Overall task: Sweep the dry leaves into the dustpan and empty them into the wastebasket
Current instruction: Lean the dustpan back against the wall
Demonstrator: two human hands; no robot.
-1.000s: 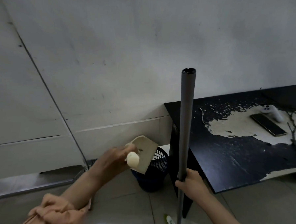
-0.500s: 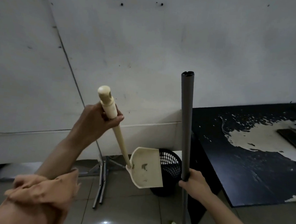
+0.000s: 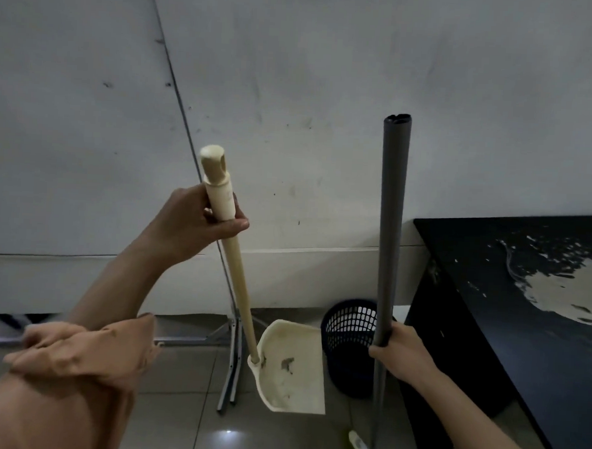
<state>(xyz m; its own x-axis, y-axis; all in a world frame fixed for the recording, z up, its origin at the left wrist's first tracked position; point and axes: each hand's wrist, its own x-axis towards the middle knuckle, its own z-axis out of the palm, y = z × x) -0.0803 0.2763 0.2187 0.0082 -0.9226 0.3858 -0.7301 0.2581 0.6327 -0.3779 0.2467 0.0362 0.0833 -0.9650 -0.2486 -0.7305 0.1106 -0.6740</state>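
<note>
My left hand grips the top of the cream dustpan handle. The cream dustpan hangs off the floor beside the dark blue mesh wastebasket, its pan facing me with a few dark bits stuck inside. My right hand grips the upright grey broom handle. Only a pale corner of the broom head shows at the bottom edge. No dry leaves are visible on the floor in view.
A black table with a peeling top stands at the right, close to the wastebasket. A folded metal stand leans against the white wall behind the dustpan. Grey tiled floor lies below.
The dustpan went from tipped over the wastebasket to hanging upright on its left side. My left hand rose with the handle. The view shifted left; the broom stayed upright.
</note>
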